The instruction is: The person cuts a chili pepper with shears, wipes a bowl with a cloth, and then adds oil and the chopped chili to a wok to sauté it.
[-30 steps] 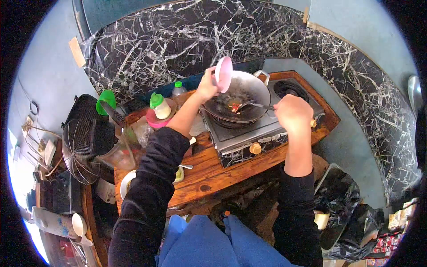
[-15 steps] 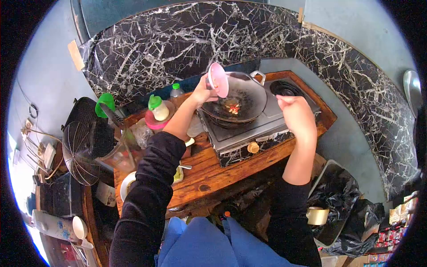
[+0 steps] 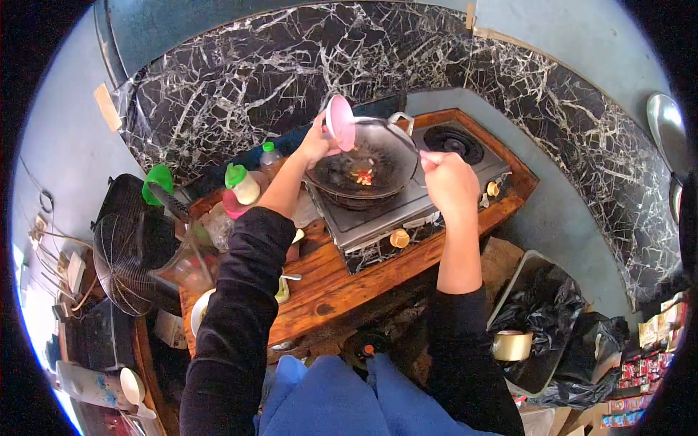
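Note:
My left hand (image 3: 317, 142) grips a small pink bowl (image 3: 342, 122), tilted over the left side of a dark wok (image 3: 389, 174). Small orange-red bits show at the bowl's lower lip. Chopped red and pale pieces (image 3: 363, 177) lie in the bottom of the wok, which sits on a gas stove (image 3: 349, 227). At the wok's right rim my right hand (image 3: 452, 182) is closed, its fingers curled together. What it holds, if anything, is too blurred to make out.
A second burner (image 3: 454, 144) lies right of the wok. Left on the wooden counter (image 3: 320, 309) stand a green-capped jar (image 3: 246, 187), a green-capped bottle (image 3: 270, 158) and a clear pitcher (image 3: 190, 265). A black fan (image 3: 125, 251) is farther left. Black plastic bags (image 3: 542, 305) sit at lower right.
My right hand has come closer to the wok's right rim. The pink bowl stays tilted over the wok, and more pieces lie in it. The view has shifted slightly.

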{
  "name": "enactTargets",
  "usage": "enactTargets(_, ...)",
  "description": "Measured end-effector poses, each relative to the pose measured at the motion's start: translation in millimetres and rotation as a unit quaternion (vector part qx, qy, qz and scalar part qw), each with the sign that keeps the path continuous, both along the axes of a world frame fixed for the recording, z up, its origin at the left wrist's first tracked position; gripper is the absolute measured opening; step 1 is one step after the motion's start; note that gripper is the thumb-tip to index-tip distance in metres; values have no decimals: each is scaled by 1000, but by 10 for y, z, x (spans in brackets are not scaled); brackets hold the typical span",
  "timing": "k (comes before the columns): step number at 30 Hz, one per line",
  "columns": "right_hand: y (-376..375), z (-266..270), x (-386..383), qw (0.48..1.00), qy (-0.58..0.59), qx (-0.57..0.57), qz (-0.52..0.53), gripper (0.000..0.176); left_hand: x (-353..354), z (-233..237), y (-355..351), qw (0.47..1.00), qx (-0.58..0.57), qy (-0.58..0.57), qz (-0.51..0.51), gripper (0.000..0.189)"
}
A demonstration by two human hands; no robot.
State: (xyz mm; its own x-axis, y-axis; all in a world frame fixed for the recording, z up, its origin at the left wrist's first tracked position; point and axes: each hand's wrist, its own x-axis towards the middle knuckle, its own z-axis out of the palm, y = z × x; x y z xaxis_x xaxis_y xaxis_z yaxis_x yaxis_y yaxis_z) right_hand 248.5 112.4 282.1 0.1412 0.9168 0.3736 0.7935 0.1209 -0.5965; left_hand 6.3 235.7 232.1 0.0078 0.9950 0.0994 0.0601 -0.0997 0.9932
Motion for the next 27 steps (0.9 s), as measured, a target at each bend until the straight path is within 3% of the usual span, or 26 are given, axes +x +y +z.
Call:
enactTargets(4, 64, -59, -79, 996, 82, 13, 31, 19, -35, -93, 90, 999, 10, -24, -20, 78)
enactTargets(7, -45, -79, -90, 1000, -17, 16, 9, 19, -122, -167, 169, 998, 24, -50, -20, 78)
enactTargets(14, -57, -162, -254, 993, -3, 115, -3, 17, -120, -130, 92, 1000, 23, -16, 0, 78)
enactTargets(17, -108, -207, -245, 989, -64, 133, 10, 16, -163, -159, 133, 999, 36, -8, 9, 76)
enactTargets(25, -157, -17, -245, 996, 45, 72, 5, 17, -151, -85, 29, 1000, 11, -17, -14, 69)
enactTargets(27, -194, -29, -248, 996, 34, 76, 30, 17, -179, -80, 68, 997, 18, -69, -21, 73)
